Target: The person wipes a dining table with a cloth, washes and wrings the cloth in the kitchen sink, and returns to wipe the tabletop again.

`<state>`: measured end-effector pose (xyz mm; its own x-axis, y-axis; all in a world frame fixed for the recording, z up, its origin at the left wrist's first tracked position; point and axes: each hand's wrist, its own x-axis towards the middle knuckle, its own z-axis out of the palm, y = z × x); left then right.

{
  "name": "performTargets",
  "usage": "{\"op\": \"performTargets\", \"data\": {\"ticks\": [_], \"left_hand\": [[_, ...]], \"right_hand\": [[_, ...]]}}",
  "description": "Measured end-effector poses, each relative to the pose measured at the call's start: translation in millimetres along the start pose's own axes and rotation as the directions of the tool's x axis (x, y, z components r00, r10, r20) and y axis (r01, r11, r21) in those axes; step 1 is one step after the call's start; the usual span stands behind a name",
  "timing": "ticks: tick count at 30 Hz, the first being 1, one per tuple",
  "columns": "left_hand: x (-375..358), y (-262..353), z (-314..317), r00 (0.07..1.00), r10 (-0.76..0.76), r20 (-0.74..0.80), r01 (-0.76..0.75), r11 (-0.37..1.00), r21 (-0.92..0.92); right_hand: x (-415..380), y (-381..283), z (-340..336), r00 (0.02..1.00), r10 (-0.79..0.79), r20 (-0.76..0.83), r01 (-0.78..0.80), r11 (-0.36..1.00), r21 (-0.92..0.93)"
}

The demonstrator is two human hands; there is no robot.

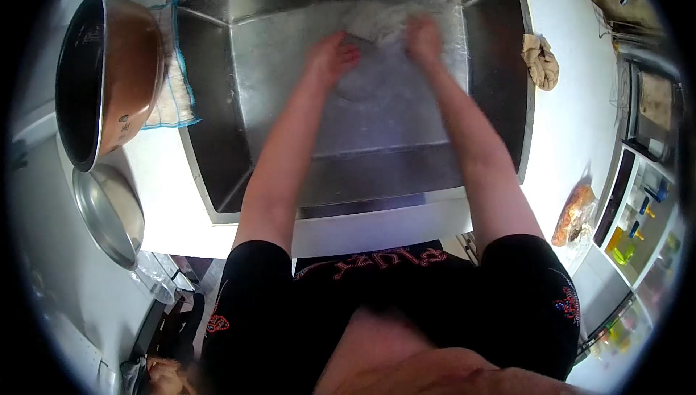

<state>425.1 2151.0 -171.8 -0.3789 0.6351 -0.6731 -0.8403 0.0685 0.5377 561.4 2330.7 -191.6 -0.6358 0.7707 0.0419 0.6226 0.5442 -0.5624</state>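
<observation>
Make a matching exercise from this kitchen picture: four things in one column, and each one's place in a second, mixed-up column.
Things:
1. pot
2. lid
3. rag
4. hands (left hand, right hand)

Places:
A. crumpled on the counter right of the sink
B. in the sink basin, on the white foam
C. tipped on its side on the white cloth left of the sink
D. on the counter nearer the person than the pot, left of the sink

Pairs: 1-C, 2-D, 3-A, 4-B
</observation>
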Motion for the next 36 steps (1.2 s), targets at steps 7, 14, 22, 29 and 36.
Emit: {"op": "performTargets", "data": {"ticks": [7, 14, 22, 29, 36], "left_hand": [[15, -12, -31, 0.982, 0.092, 0.165, -0.043, 0.959, -0.279], [-4, 29, -7, 0.895, 0.430, 0.123, -0.430, 0.754, 0.496], [3, 2, -33, 0.996, 0.077, -0.045, -0.062, 0.961, 0.270], [-2, -15, -14, 0.993, 0.122, 0.005, -0.121, 0.988, -0.101], [11, 8, -8, 0.899, 0.430, -0.083, -0.322, 0.778, 0.539]], "right_hand": [[-64, -99, 63, 0.955, -0.268, 0.125, 0.272, 0.962, -0.019], [5, -22, -61, 0.967, -0.252, 0.043, 0.246, 0.963, 0.108], [-13, -25, 21, 0.963, 0.046, 0.265, -0.047, 0.999, -0.005], [-61, -120, 19, 0.947, -0.273, 0.171, 0.254, 0.959, 0.128], [23, 19, -28, 0.993, 0.115, 0.032, -0.113, 0.991, -0.073]]}}
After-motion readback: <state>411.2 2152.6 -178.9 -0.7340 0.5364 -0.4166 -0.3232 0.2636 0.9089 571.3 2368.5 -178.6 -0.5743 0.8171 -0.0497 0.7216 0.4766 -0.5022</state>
